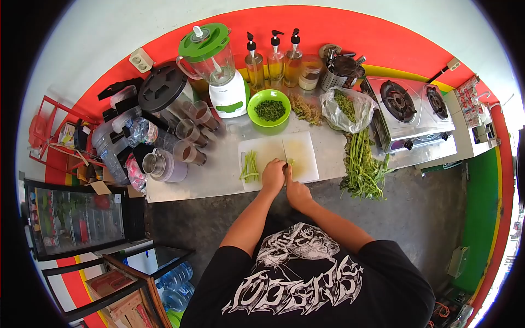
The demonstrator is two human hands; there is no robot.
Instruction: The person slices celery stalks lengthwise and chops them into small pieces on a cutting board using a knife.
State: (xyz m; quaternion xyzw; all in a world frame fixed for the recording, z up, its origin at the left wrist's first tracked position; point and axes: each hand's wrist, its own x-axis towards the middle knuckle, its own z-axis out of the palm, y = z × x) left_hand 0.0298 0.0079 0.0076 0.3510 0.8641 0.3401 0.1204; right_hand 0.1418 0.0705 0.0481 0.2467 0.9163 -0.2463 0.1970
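Two hands meet at a knife point(285, 166): the right hand's point(298, 193) fingers wrap its handle; the left hand's point(273, 175) curl beside it, their hold hidden. Around them, on the board point(304, 147), green bits point(290, 162) lie right, stems point(250, 167) left. Beyond, on the table point(213, 170), sit a bowl point(269, 128) and blender point(229, 100).

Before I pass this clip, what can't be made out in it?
All in the head view:
Knife: handle mostly covered by the right hand.
Left hand: palm hidden by its own back.
Container: contents hidden by its black lid.
Blender: label too small to read.
Fridge: contents small, blurred.
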